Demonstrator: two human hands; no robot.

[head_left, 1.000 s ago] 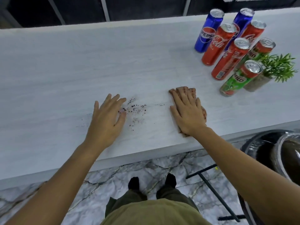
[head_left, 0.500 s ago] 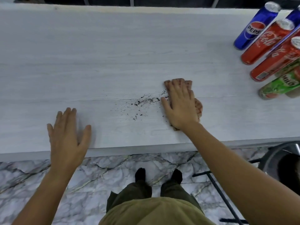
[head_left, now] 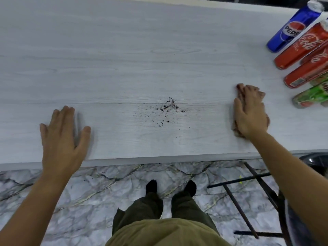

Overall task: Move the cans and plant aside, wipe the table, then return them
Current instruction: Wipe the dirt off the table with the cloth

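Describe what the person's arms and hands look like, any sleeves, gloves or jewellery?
Both arms are bare from the lower edge of the picture to the wrist, with no sleeve in view. The left hand and the right hand wear no gloves, and no ring, watch or bracelet shows on either. Lower down, an olive-khaki top, dark olive trousers and black socks or shoes are visible.

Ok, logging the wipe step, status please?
Left hand flat on table, holding nothing. Right hand pressing cloth. Crumbs unwiped between the hands. Cans set aside far right, nothing in the way.
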